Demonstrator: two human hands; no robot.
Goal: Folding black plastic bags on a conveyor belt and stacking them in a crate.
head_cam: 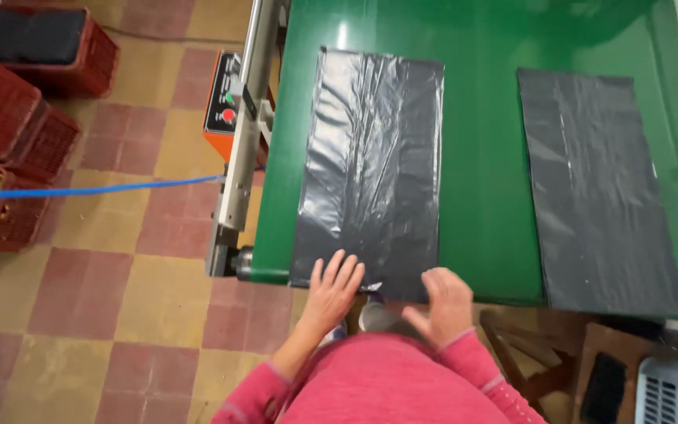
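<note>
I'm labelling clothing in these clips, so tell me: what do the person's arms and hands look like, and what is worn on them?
Both arms are covered by long pink knit sleeves with a paler band at each cuff. The left hand and right hand are bare: no gloves, and no rings or watch can be made out. The fingers are uncovered too.

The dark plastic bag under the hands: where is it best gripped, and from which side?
Probably at its near edge, from the person's side. The dark plastic bag lies flat on the green belt, and that edge reaches the belt's end, where left hand and right hand already rest.
</note>
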